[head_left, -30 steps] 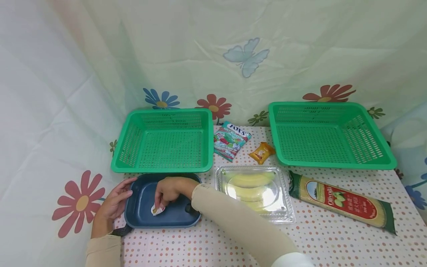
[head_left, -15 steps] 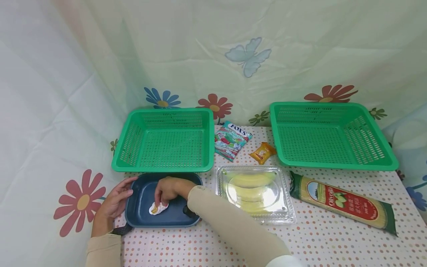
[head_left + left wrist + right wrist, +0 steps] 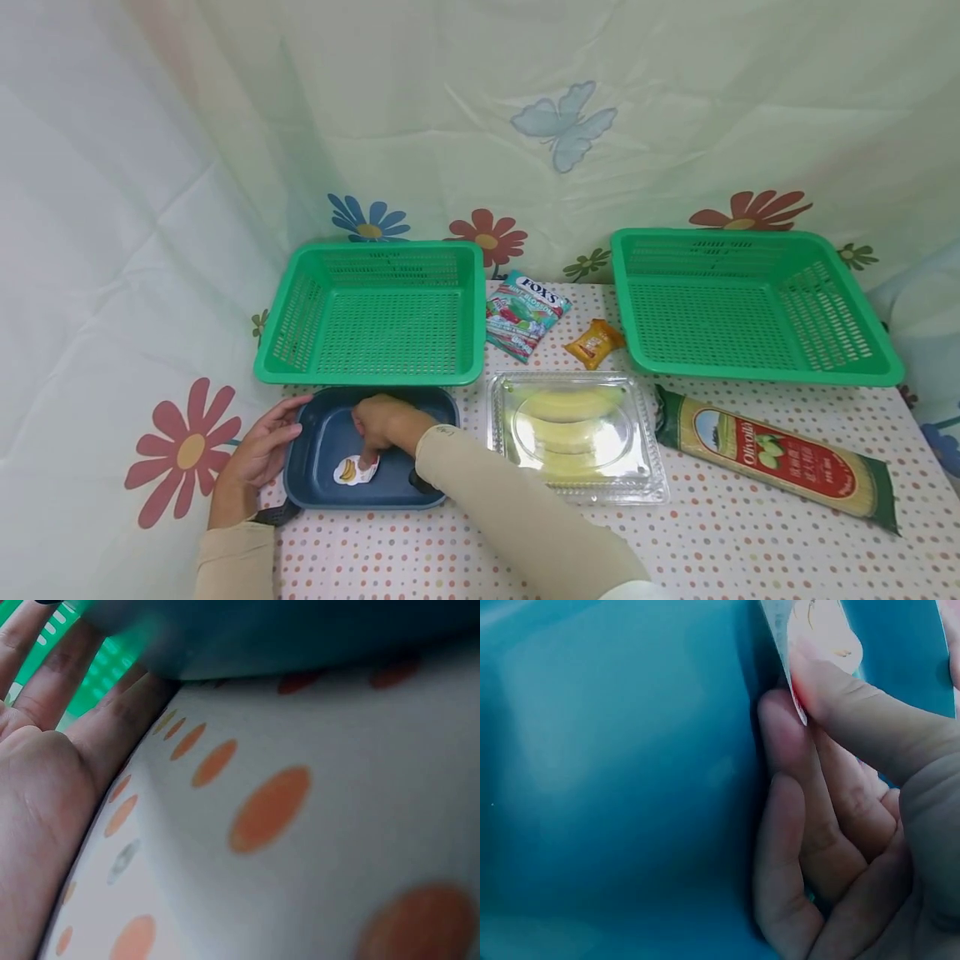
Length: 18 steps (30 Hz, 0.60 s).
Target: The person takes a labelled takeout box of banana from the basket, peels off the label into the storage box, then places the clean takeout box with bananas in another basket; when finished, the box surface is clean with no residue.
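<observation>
At lower left of frame, treat banana label (image 3: 348, 472), pinched in right hand (image 3: 385, 424), as likely light, creasable; hold by edge, with left hand (image 3: 261, 448) straight-fingered beside tray (image 3: 318, 450)

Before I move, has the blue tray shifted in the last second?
No: the blue tray keeps its place just in front of the left green basket; the slight drift in the head view carries both alike.

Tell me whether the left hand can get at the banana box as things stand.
Probably not easily: the blue tray and the right forearm lie between the left hand and the clear banana box.
</observation>
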Tool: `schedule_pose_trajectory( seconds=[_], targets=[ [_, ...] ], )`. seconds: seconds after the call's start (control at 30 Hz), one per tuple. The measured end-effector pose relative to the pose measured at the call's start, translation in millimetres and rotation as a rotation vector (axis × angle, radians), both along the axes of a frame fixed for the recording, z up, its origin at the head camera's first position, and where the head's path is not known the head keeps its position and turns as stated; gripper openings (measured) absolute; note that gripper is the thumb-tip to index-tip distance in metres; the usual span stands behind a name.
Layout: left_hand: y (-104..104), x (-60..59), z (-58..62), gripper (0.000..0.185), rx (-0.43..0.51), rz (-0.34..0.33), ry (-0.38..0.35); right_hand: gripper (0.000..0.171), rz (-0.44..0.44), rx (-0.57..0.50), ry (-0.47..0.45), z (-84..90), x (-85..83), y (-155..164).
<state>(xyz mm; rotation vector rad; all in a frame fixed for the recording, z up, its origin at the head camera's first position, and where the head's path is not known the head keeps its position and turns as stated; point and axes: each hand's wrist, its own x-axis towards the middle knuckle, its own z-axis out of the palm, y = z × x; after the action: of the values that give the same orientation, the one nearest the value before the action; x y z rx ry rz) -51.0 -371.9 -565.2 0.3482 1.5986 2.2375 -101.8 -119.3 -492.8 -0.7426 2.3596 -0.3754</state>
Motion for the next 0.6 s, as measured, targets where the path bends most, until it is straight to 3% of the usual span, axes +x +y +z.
schedule_pose_trajectory(
  seconds=[0.3, 0.47, 0.6],
  targets=[
    [-0.1, 0.8, -0.4, 0.055, -0.008, 0.015, -0.014, 0.035, -0.113, 0.093, 0.014, 4.1, 10.9, -9.3],
    [-0.7, 0.1, -0.6, 0.055, 0.006, 0.003, -0.018, 0.053, -0.175, 0.145, 0.047, 2.0, 13.1, -14.0],
    [-1.0, -1.7, -0.8, 0.056, 0.027, -0.029, -0.011, 0.067, -0.173, 0.209, 0.089, 0.1, 12.1, -16.9]
  ],
)
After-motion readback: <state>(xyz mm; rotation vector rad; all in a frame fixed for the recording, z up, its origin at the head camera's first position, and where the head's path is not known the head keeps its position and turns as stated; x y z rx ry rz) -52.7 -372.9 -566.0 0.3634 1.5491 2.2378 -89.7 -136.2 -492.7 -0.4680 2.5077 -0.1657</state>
